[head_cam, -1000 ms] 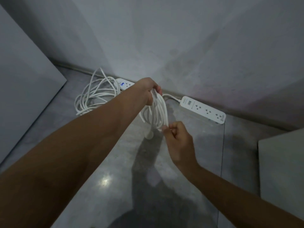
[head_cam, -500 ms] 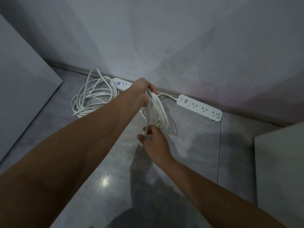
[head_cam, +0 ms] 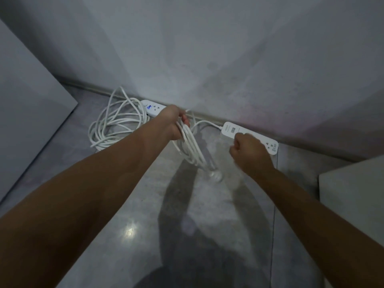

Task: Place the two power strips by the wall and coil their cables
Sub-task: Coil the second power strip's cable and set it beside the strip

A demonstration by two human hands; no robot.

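Head view, grey floor (head_cam: pixel 128 204) by wall (head_cam: pixel 207 48), left fingers (head_cam: pixel 185 122) gripping cable (head_cam: pixel 193 148), right fingers (head_cam: pixel 239 142) unclear.

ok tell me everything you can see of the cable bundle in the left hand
The white cable bundle is several long loops of smooth, round, plastic-looking cord. The left hand grips its top; the loops hang tilted toward the floor, the lower end blurred. One strand runs to the right power strip by the wall.

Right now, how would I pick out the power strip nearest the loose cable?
Look along the foot of the wall, toward the left. A white power strip lies there, partly behind the left hand, beside a loose cable heap. Unlike the other strip, it shows a blue glow.
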